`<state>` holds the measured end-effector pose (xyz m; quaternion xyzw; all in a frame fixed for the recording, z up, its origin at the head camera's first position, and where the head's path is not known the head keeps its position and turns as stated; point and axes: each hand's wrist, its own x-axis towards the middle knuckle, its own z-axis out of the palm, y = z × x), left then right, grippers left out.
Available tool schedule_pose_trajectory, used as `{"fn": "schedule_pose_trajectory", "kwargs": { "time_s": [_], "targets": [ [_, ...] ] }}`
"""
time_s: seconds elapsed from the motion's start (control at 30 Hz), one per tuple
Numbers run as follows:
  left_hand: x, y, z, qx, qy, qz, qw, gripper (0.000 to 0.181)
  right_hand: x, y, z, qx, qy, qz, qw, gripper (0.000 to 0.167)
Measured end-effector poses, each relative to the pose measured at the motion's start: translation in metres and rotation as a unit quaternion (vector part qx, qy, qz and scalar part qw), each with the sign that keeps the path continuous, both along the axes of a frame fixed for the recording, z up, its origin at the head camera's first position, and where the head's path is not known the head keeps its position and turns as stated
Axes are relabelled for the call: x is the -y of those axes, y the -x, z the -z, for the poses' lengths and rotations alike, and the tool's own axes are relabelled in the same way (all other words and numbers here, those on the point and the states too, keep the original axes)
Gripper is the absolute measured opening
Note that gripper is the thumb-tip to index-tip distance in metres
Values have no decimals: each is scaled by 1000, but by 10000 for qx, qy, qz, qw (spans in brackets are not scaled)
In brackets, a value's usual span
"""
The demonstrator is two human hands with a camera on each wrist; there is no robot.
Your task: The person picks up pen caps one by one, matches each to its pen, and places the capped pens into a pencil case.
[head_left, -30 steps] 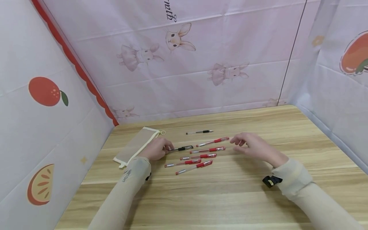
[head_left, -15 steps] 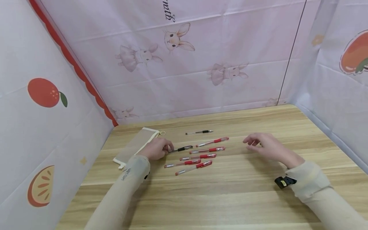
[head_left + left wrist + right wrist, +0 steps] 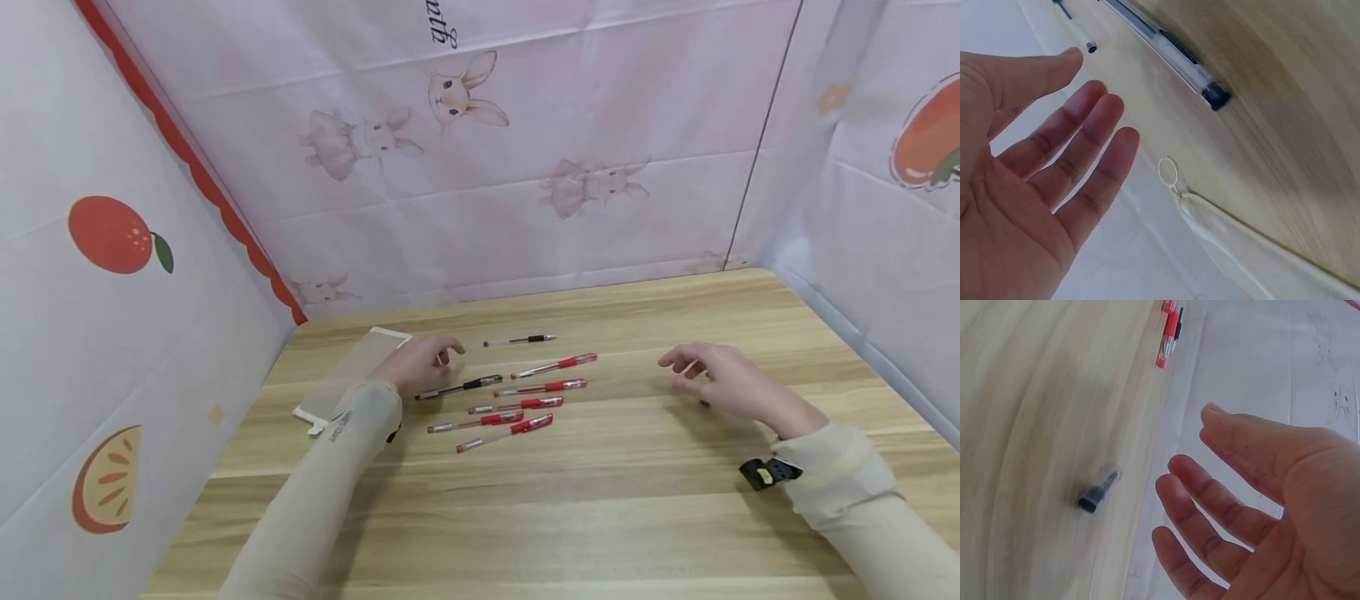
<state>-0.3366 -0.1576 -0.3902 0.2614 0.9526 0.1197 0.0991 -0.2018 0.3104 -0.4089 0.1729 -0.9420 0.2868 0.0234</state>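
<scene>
My left hand [image 3: 420,364] hovers with nothing in its fingers, between a mesh zip pouch [image 3: 348,375] and a capped black gel pen [image 3: 459,387]. In the left wrist view its palm is bare, beside that black pen [image 3: 1179,59] and the pouch's zip ring [image 3: 1168,171]. My right hand [image 3: 723,382], fingers loosely bent, is over the table to the right of the pens. A small clear-and-black pen cap [image 3: 1099,489] lies near it in the right wrist view. Farther back rests an uncapped black pen [image 3: 520,341].
Several red gel pens, among them one red pen [image 3: 540,388] and another [image 3: 505,434], lie in a loose column mid-table. A printed cloth wall [image 3: 480,233] closes off the wood table [image 3: 570,517] at the back, with more cloth at both sides.
My left hand has let go of the black pen and lifted toward the back. My right hand has moved right, away from the pens, and the pen cap shows beneath it.
</scene>
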Motion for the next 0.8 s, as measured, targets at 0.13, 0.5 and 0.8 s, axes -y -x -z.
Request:
{"fn": "schedule_pose_trajectory", "kwargs": {
  "time_s": [0.13, 0.5, 0.8],
  "targets": [
    [-12, 5, 0, -4, 83, -37, 10000, 43, -4, -2, 2, 103, -42, 49, 9999, 31],
    [-51, 24, 8, -204, 257, -71, 9994, 52, -17, -9, 6, 431, -155, 260, 9986, 40],
    [-76, 40, 17, -571, 513, 4, 9970, 53, -26, -14, 12, 479, -170, 254, 9984, 45]
  ]
}}
